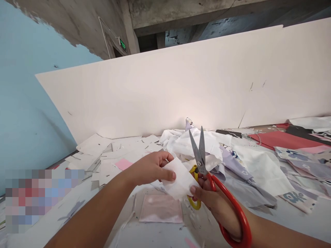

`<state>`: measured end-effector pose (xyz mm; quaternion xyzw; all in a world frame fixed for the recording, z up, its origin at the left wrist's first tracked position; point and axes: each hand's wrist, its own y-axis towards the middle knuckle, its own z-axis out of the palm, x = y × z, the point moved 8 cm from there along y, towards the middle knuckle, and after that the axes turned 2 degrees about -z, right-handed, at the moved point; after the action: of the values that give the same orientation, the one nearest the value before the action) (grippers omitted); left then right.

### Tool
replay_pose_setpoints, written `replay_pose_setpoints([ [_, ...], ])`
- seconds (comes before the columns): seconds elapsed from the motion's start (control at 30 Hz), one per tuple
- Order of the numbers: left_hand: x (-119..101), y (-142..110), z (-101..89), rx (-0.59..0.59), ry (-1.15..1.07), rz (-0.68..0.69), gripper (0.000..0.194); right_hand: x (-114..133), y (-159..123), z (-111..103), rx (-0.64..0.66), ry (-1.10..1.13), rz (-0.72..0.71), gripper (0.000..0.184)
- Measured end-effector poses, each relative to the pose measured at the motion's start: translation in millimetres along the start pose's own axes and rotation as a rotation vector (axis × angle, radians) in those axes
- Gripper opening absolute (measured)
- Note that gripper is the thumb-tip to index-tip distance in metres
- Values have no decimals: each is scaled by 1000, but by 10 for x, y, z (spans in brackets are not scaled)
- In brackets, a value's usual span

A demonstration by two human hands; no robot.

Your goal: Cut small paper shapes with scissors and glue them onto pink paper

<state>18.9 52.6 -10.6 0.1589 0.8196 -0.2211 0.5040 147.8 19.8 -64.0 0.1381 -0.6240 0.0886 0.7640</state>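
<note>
My left hand (157,168) pinches a small white piece (178,179), thin and rectangular; whether it is cloth or paper I cannot tell. My right hand (207,196) carries red-handled scissors (232,206), a handle loop around the hand, blades pointing up and slightly apart. Its thumb also presses on the right edge of the white piece. Just behind the right fingers shows a yellow handle (196,204), partly hidden. Below the white piece, a pale pink rectangle (160,208) lies flat on the table.
White card pieces (95,144) pile up at the left. Crumpled white fabric (191,143) and printed lilac fabric (235,162) spread behind and right of my hands. Red sheets (287,138) lie far right. A tall white board (181,93) stands along the back.
</note>
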Motion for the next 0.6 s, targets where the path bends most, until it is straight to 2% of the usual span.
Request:
replay_pose_setpoints([
  [0.1, -18, -12, 10, 2, -15, 9, 23, 29, -14, -3, 2, -39, -27, 12],
  [0.23, -72, -18, 7, -60, -80, 64, 21, 33, -14, -17, -11, -55, -31, 14],
  [0.43, -79, -18, 40, 20, -173, 67, 31, 61, 8, -38, -21, 13, -61, 16],
  [0.6, -65, 15, -52, -55, -231, 90, 29, -5, 22, -84, -49, -6, -56, 18],
])
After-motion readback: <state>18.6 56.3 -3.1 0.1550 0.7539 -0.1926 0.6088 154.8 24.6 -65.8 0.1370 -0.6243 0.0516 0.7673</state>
